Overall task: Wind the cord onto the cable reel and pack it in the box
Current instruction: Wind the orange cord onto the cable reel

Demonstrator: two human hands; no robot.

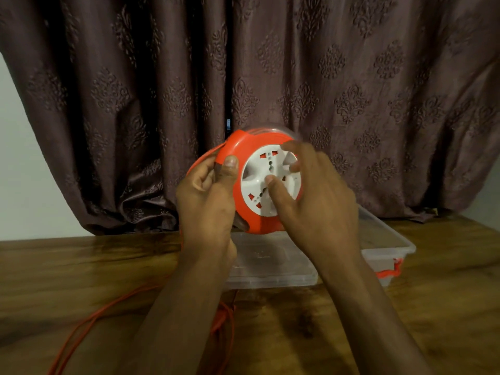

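Note:
An orange cable reel (243, 147) with a white socket face (263, 185) is held up above the table, its face turned toward me. My left hand (208, 196) grips the reel's left rim, thumb on the orange front. My right hand (311, 196) curls over the white face, thumb and fingers on its raised centre. The orange cord (89, 320) runs from the reel's left side down past my left wrist and trails in loops over the table toward the bottom left. A clear plastic box (389, 239) sits on the table behind and below the reel.
A clear lid (270, 266) lies flat in front of the box. An orange latch (389, 272) shows on the box's near right corner. The wooden table (446, 307) spreads out below. A dark patterned curtain (351, 90) hangs close behind.

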